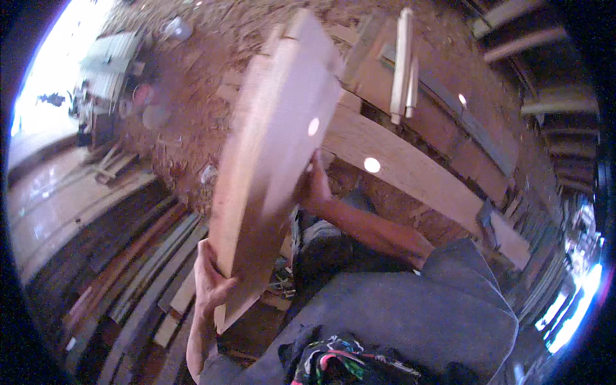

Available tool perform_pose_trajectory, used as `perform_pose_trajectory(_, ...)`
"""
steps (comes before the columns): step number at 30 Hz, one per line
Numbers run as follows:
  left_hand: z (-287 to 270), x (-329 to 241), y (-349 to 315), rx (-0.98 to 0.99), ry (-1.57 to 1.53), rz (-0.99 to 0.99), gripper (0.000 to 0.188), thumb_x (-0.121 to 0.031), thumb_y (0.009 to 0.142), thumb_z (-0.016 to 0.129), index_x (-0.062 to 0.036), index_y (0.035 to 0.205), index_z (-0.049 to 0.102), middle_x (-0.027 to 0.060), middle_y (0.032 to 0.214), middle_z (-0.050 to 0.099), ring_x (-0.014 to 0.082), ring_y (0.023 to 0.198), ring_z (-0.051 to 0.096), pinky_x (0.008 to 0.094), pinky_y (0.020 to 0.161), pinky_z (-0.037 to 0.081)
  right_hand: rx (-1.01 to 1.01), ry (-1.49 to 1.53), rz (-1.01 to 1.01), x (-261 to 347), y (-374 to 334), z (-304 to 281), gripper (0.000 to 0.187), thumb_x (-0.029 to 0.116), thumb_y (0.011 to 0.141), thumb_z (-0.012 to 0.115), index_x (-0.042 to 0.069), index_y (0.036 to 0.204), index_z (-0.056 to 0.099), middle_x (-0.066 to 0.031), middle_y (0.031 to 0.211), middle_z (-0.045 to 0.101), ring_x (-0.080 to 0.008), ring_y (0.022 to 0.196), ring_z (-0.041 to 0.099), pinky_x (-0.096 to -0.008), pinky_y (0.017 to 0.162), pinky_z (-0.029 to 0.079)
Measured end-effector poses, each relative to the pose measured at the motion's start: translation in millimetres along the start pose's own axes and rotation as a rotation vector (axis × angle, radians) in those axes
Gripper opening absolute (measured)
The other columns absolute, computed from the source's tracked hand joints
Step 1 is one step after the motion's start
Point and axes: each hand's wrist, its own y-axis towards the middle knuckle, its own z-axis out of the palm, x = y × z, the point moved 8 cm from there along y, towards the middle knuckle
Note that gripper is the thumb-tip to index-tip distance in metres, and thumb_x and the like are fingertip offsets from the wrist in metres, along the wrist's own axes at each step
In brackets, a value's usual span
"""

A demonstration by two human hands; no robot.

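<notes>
A broad, thick pale wooden board [276, 128] is held up in front of me, tilted, with its far end notched at the corner. My left hand [213, 282] is closed round the near left edge, its thumb on the board's face. At the right edge, about halfway along, my right hand [314, 187] grips the board; some of its fingers are hidden behind it. Part of the board is smeared by motion.
A long wooden plank [410, 170] runs to the right, with a dark tool [491, 224] on it. Beyond lie narrow wooden pieces with shaped ends [402, 70]. Many timber strips [147, 269] are stacked at left. Shavings [186, 83] cover the ground.
</notes>
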Motion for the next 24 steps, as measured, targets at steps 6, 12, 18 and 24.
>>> perform_pose_trajectory(6, 111.1, -109.6, 17.3, 0.276, 0.452, 0.255, 0.069, -0.027, 0.057, 0.081, 0.0005, 0.111, 0.048, 0.0173, 0.088, 0.059, 0.0353, 0.083, 0.061, 0.0438, 0.074, 0.049, -0.060, 0.392, -0.380, 94.6, -114.9, -126.6, 0.068, 0.061, 0.095, 0.040, 0.007, 0.137, 0.046, -0.0117, 0.137, 0.052, -0.0316, 0.129, 0.045, -0.0488, 0.106, 0.037)
perform_pose_trajectory(12, 220.0, -222.6, 12.5, 0.451, 0.787, 0.698, 0.072, -0.022, 0.060, 0.078, 0.0013, 0.121, 0.048, 0.0196, 0.105, 0.060, 0.0404, 0.100, 0.059, 0.0471, 0.086, 0.048, -0.281, -0.375, -0.976, 192.4, -229.2, -128.2, 0.058, 0.051, 0.098, 0.041, 0.007, 0.136, 0.043, -0.0106, 0.136, 0.050, -0.0291, 0.124, 0.048, -0.0424, 0.106, 0.038)
perform_pose_trajectory(18, 309.6, -284.2, 3.4, 0.522, 1.096, 0.863, 0.078, -0.019, 0.065, 0.077, -0.0055, 0.133, 0.042, 0.0186, 0.128, 0.053, 0.0389, 0.118, 0.052, 0.0490, 0.099, 0.042, -0.478, -1.084, -0.798, 204.9, -230.2, -263.7, 0.046, 0.040, 0.095, 0.051, 0.009, 0.129, 0.047, -0.0081, 0.124, 0.054, -0.0238, 0.114, 0.053, -0.0405, 0.097, 0.046)
perform_pose_trajectory(24, 353.0, -290.2, 35.1, 0.477, 1.253, 1.026, 0.079, -0.016, 0.065, 0.077, -0.0063, 0.135, 0.041, 0.0165, 0.130, 0.052, 0.0378, 0.120, 0.051, 0.0513, 0.102, 0.040, -0.337, -0.081, -0.766, 203.4, -368.5, -338.2, 0.040, 0.018, 0.099, 0.049, 0.002, 0.135, 0.042, -0.0141, 0.132, 0.050, -0.0305, 0.118, 0.055, -0.0445, 0.102, 0.046)
